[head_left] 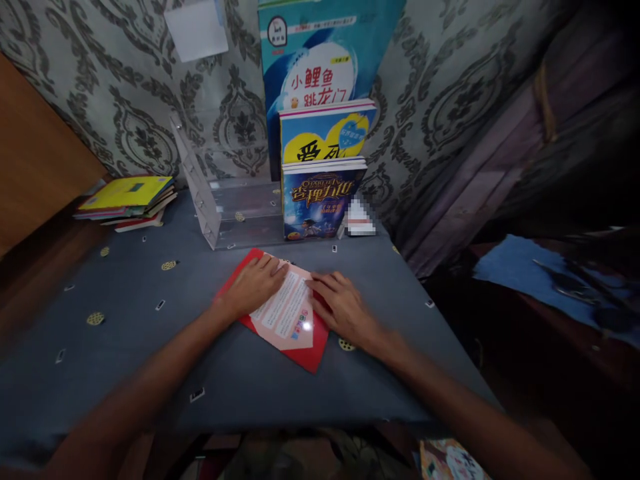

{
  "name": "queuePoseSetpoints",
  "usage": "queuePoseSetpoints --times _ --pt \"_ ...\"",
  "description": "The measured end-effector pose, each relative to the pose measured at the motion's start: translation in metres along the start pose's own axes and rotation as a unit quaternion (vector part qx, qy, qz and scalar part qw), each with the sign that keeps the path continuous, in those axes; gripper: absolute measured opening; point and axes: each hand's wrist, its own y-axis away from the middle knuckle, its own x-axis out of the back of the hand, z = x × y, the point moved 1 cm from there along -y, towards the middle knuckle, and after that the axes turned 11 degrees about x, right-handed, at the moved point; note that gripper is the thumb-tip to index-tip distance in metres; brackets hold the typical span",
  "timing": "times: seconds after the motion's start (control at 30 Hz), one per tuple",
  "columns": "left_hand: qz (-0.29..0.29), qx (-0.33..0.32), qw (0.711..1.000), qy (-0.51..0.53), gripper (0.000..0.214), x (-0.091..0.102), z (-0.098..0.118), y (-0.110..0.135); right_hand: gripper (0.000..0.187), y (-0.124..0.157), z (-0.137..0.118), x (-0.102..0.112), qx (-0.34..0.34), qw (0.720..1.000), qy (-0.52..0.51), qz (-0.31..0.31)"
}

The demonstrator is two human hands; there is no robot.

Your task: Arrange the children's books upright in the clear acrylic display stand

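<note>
A red book (280, 339) with a pale pink printed panel lies at a slant on the cloth-covered table. My left hand (257, 283) rests flat on its upper left part, fingers stretched towards the panel. My right hand (345, 307) lies over the book's right edge, with its fingertips and thumb on the cover. Neither hand visibly wraps round the book. Just behind it stands a clear acrylic book rack (200, 193), holding a dark blue book (320, 200), a yellow and blue book (327, 130) and a tall teal book (320, 60).
A stack of thin books (130, 197) with a yellow one on top lies at the table's (125, 333) back left. Patterned wallpaper (145, 107) rises behind. Right of the table, scissors (567, 287) lie on blue cloth (505, 263). A purple-grey curtain (465, 173) hangs nearby.
</note>
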Motion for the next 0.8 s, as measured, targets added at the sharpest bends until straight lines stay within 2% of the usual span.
queuePoseSetpoints --times 0.2,0.37,0.63,0.73,0.8 --pt "-0.006 0.0 0.999 -0.041 0.028 0.008 0.013 -0.019 0.036 0.038 -0.046 0.002 -0.045 0.998 0.03 0.024" --pt "0.007 -0.02 0.999 -0.041 0.023 0.006 0.031 -0.037 0.036 0.052 -0.07 0.006 -0.046 0.998 -0.006 0.036" --pt "0.03 -0.077 0.996 -0.044 0.025 0.003 0.062 -0.067 0.041 0.069 -0.082 0.007 -0.021 0.996 -0.046 0.079" --pt "0.033 -0.079 0.996 -0.039 0.024 0.005 0.065 -0.072 0.041 0.07 -0.08 0.005 -0.019 0.996 -0.041 0.08" --pt "0.031 -0.068 0.997 -0.029 0.023 0.007 0.061 -0.066 0.04 0.069 -0.077 0.007 -0.022 0.997 -0.038 0.067"
